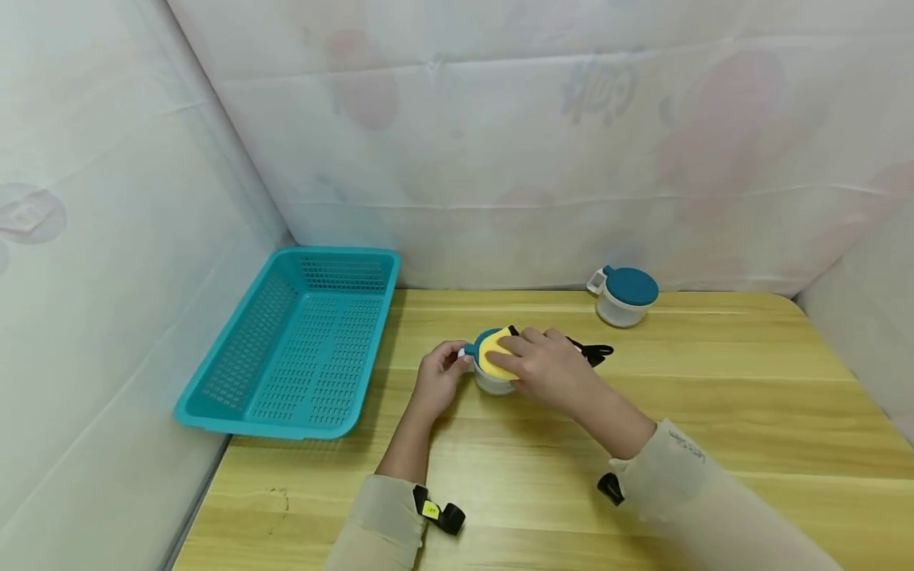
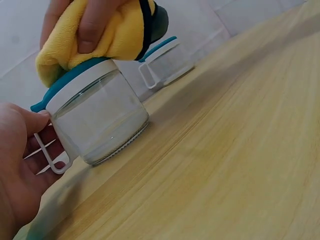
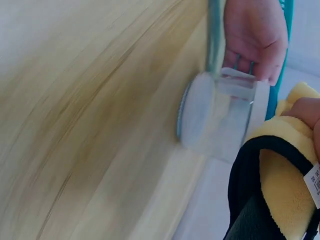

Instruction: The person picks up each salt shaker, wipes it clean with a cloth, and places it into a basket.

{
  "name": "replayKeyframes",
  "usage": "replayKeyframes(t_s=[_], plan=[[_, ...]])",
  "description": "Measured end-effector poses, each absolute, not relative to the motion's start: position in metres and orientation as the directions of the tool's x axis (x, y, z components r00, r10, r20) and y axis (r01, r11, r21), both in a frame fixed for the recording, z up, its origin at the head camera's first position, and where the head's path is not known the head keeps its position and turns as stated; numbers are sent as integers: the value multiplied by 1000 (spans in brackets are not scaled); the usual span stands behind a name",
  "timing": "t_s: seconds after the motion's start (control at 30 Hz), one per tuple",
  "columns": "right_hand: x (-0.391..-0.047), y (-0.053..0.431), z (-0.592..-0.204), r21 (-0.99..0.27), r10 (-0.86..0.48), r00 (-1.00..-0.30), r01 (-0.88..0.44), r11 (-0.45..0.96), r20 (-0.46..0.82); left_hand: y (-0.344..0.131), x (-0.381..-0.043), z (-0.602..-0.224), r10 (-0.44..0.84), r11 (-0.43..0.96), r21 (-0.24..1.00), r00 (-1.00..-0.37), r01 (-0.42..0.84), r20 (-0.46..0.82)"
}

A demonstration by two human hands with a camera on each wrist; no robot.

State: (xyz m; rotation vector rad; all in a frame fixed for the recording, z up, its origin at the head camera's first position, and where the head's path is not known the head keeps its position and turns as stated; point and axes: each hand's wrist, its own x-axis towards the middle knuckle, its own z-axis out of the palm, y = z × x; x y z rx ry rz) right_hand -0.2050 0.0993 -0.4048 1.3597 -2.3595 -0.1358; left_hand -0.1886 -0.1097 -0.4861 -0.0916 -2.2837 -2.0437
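Yellow cloth (image 1: pixel 494 358), gripped by our right hand (image 1: pixel 551 371), tops the jar (image 2: pixel 102 120); our left hand (image 1: pixel 437 381) holds its leftward handle (image 2: pixel 60 170).

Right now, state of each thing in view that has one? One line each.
Near jar: upright, closed
Yellow cloth: bunched against near jar's top
Far jar: upright, closed
Teal basket: upright, open-topped
Left hand: holding near jar's handle
Right hand: gripping yellow cloth
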Motion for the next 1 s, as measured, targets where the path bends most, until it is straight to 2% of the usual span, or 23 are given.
replayKeyframes(t_s=[0.1, 0.33, 0.57, 0.83, 1.0], plan=[[-203, 106, -407, 279, -854, -434, -815, 508, 287, -107, -182, -472, 0, 128, 987, -995, 101, 102], [-201, 126, -411, 231, -864, -417, -844, 483, 283, -105, -185, -471, 22, 132, 982, -991, 132, 130], [-198, 132, -403, 260, -894, -365, -865, 429, 258, -103, -199, -505, -2, 119, 988, -995, 99, 100], [-205, 118, -380, 159, -846, -428, -855, 493, 319, -104, -200, -507, -6, 108, 987, -992, 123, 124], [-214, 105, -386, 103, -835, -475, -849, 518, 279, -105, -198, -508, -7, 121, 987, -995, 101, 103]])
